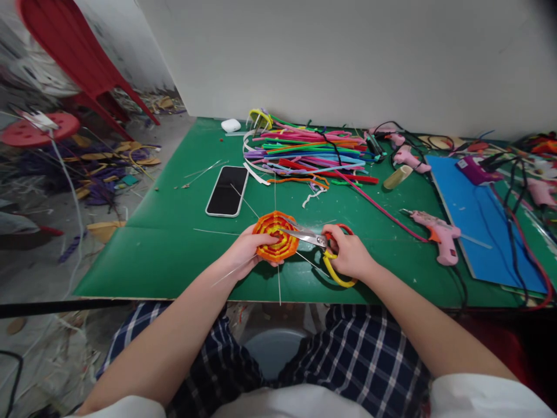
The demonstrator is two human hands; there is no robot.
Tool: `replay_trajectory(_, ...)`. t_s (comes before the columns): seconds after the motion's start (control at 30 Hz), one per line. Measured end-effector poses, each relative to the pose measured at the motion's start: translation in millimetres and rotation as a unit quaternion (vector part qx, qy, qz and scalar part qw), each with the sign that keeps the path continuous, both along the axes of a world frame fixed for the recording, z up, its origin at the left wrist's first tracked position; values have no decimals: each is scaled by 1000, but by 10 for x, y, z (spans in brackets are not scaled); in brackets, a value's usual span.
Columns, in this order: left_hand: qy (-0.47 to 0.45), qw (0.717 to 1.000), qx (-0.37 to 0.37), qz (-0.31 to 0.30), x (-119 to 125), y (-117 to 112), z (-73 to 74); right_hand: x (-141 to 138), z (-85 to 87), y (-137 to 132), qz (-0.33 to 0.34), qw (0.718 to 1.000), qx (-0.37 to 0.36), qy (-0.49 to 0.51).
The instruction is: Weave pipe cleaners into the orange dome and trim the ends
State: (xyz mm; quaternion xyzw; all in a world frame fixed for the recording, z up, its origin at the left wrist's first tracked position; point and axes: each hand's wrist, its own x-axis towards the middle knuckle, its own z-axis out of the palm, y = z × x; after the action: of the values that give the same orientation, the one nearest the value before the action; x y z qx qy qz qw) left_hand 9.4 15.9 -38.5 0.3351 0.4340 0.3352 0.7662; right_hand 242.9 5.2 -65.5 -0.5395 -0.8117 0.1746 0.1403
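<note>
Pinched between the thumb and fingers of my left hand [249, 251] is a round woven disc [285, 248] of orange, red and yellow pipe cleaner. Several thin stiff wires stick out around its rim. My right hand [346, 251] grips scissors [338, 273] with yellow and red-orange handles. Their metal blades point left and lie over the disc's right side, the tip near its centre. Whether the blades touch the disc I cannot tell. A phone [227, 191] with a dark screen lies just beyond my left hand.
A bundle of coloured pipe cleaners [304, 152] lies at the back of the green table [174, 249]. One pink stem runs towards a pink glue gun [441, 235] on the right. Near it are a blue board [487, 232] and cables. A white case [230, 125] sits back left.
</note>
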Motion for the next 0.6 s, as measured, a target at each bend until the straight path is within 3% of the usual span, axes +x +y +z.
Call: replay_trajectory(0.6,-12,1000,7,-2,12,3,-27,11,-4,-7,-26,1000,-6,6)
